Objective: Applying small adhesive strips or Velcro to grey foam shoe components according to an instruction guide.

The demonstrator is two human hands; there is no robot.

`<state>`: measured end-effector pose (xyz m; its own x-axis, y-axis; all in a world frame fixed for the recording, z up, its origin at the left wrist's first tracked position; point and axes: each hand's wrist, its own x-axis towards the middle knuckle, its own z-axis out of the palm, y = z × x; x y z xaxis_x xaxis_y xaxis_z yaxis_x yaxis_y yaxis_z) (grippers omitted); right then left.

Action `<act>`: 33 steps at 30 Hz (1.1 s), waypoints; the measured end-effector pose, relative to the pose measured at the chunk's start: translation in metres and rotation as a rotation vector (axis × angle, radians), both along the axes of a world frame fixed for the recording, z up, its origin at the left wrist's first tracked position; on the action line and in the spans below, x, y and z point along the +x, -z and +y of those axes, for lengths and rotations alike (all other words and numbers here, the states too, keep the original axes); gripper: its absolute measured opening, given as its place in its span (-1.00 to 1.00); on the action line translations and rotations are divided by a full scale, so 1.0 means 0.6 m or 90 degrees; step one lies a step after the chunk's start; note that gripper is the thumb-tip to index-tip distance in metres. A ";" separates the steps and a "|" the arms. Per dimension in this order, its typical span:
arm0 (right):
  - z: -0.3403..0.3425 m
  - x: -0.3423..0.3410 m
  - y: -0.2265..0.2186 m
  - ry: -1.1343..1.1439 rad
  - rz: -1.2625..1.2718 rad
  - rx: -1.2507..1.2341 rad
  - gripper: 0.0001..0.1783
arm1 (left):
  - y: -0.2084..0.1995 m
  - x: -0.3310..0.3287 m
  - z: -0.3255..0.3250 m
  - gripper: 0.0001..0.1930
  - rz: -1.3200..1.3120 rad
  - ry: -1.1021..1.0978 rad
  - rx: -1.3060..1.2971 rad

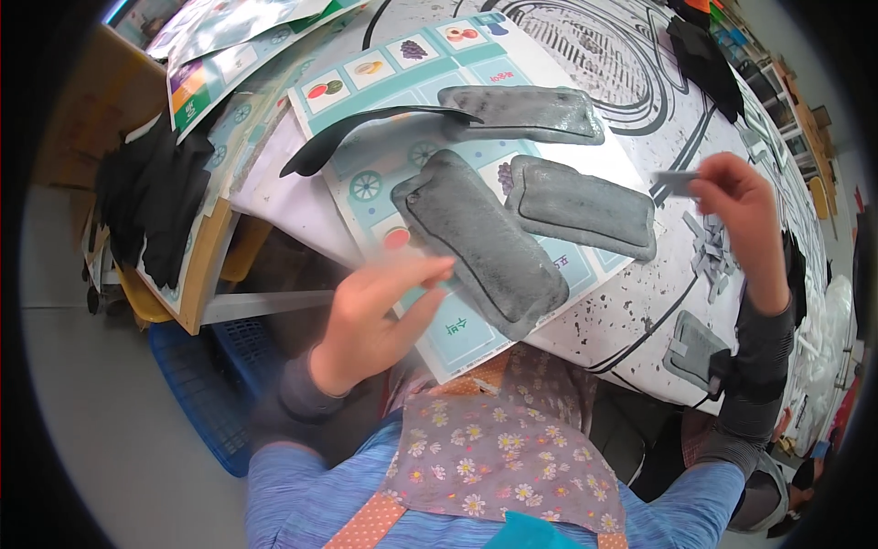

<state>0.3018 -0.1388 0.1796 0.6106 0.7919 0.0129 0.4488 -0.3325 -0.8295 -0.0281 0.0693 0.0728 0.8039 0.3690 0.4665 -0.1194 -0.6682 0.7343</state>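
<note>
In my right hand (736, 197) a small flat grey strip (675, 183) is pinched between thumb and fingertips, above the right side of the table. My left hand (375, 316) has thumb and forefinger apart, close to the edge of a grey padded rectangle (485, 247) with a dark seam line. Two similar grey pads (585, 209) (530, 114) lie beyond it. A curved black piece (366, 133) rises beside the farthest pad. Under them all is a printed board (457, 343) with fruit pictures.
Loose grey strips (713, 247) are heaped at the right, above another grey pad (692, 352). Black pieces (151, 197) hang at the left beneath stacked printed sheets (242, 69). A blue plastic crate (197, 393) sits below, and black material (704, 64) lies at the far right.
</note>
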 end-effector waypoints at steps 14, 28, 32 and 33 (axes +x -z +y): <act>0.092 -0.145 0.044 -0.281 0.029 -0.059 -0.81 | -0.009 0.058 -0.007 -0.83 0.052 0.032 -0.091; 0.184 0.226 0.135 0.033 0.247 -0.132 -0.83 | 0.134 0.016 0.038 -0.85 -0.011 -0.178 -0.068; 0.201 0.237 0.169 0.030 0.326 -0.142 -0.87 | 0.131 0.007 0.048 -0.83 0.037 -0.126 -0.088; 0.205 0.236 0.172 0.016 0.326 -0.151 -0.86 | 0.129 0.007 0.050 -0.83 0.041 -0.129 -0.089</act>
<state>0.4434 -0.0160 0.0764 0.5108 0.7224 -0.4661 -0.0019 -0.5412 -0.8409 -0.0240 0.0991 -0.0047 0.7338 0.5823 0.3500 0.0565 -0.5657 0.8227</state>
